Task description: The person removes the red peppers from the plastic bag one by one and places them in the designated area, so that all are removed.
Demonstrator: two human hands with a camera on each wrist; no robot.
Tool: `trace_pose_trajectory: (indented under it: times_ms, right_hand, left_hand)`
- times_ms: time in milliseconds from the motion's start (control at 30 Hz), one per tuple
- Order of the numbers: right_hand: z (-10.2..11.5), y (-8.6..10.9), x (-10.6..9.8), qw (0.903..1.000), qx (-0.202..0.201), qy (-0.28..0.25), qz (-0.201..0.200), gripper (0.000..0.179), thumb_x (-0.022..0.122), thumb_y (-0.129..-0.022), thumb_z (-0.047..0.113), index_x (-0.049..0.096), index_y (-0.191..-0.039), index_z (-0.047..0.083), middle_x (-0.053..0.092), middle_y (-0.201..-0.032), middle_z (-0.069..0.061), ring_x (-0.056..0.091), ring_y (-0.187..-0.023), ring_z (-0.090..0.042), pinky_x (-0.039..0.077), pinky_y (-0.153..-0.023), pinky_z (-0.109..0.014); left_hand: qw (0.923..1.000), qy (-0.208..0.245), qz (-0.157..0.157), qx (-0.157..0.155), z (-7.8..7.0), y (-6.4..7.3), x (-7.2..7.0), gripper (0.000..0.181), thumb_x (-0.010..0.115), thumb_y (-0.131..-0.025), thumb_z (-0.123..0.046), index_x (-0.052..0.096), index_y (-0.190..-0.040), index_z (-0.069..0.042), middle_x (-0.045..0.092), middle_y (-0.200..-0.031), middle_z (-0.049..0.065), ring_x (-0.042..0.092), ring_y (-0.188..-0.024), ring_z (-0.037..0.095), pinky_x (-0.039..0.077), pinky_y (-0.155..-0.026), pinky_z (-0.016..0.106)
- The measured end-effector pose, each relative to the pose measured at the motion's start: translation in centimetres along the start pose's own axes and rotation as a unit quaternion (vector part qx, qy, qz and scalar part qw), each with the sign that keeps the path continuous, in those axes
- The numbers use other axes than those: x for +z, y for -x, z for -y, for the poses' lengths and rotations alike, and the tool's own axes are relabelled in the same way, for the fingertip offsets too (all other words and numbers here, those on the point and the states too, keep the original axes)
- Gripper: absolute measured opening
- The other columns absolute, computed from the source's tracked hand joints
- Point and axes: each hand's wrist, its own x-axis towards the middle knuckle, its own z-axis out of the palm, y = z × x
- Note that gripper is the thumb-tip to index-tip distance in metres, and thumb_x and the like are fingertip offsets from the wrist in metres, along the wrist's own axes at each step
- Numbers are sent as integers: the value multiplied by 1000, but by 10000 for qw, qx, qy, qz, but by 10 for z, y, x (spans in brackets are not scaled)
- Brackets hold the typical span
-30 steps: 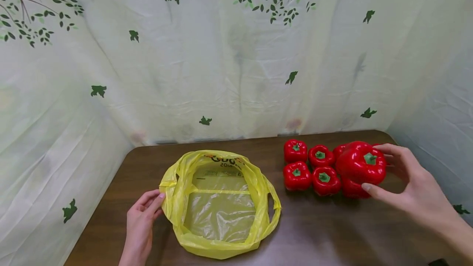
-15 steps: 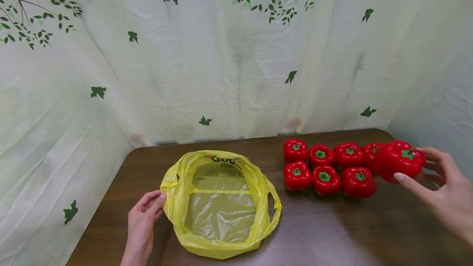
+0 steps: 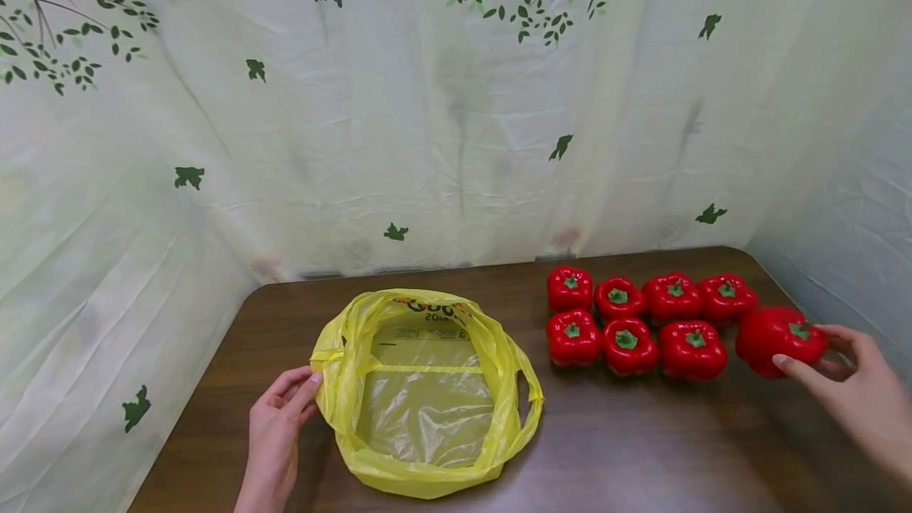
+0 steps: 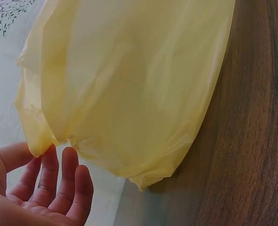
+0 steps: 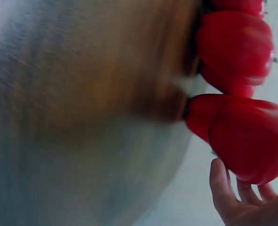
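Note:
My left hand (image 3: 274, 426) pinches the rim of a yellow plastic bag (image 3: 406, 480) between thumb and index finger. Wide open at the top, the bag stands on the table, its bottom visible inside; the left wrist view shows the pinched corner of the bag (image 4: 124, 94). At the right, my right hand (image 3: 858, 386) holds a red bell pepper (image 3: 765, 343), thumb in front and fingers behind. This bell pepper is at the right end of the front row; whether it touches the table I cannot tell. Several more red bell peppers (image 3: 693, 351) stand in two rows beside it.
The brown wooden table (image 3: 613, 450) has rounded far corners. Behind it and at both sides hangs a pale curtain (image 3: 456, 141) printed with leaves. Bare tabletop lies between the bag and the bell peppers, and in front of them.
My right hand has carried the bell pepper rightward over the others, then down and toward me to the end of the front row. The left hand and bag have hardly moved.

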Motion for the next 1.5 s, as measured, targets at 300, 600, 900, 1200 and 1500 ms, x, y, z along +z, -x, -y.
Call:
trace_pose_trajectory:
  times_ms: [300,600,900,1200,1500]
  right_hand:
    - [-22,-12,11,9975,527,373,282,99,67,-91,47,15,-143,-17,26,-137,-45,47,-110,-58,48,-49,-21]
    - [-18,-16,22,9969,421,491,439,102,67,-89,51,14,-144,-17,27,-135,-46,48,-107,-58,54,-71,-58]
    - [-15,-13,25,9974,197,405,559,100,67,-90,49,14,-145,-16,29,-136,-46,51,-108,-59,56,-66,-52]
    - [-12,-9,27,9973,139,328,648,98,66,-91,49,15,-147,-13,30,-137,-45,51,-110,-58,56,-65,-51]
    - [-7,-5,26,9976,177,306,592,99,66,-91,49,13,-148,-12,30,-137,-44,46,-111,-59,54,-69,-58]
  left_hand:
    - [10000,21,13,71,1,0,0,14,74,-90,-19,69,-99,-9,69,-87,-3,65,-78,9,54,-68,24]
    - [10000,31,43,15,0,1,0,13,74,-90,-21,70,-99,-11,69,-87,-4,64,-80,8,54,-69,24]
    - [10000,6,53,-72,2,-1,-1,14,74,-91,-23,69,-100,-13,69,-89,-5,64,-82,7,53,-70,24]
    - [9999,67,45,-71,2,0,-2,12,73,-91,-21,69,-99,-13,70,-89,-5,64,-82,7,53,-69,23]
    - [9999,54,37,-88,1,0,-1,12,74,-91,-22,70,-98,-13,70,-89,-5,64,-82,8,54,-70,24]
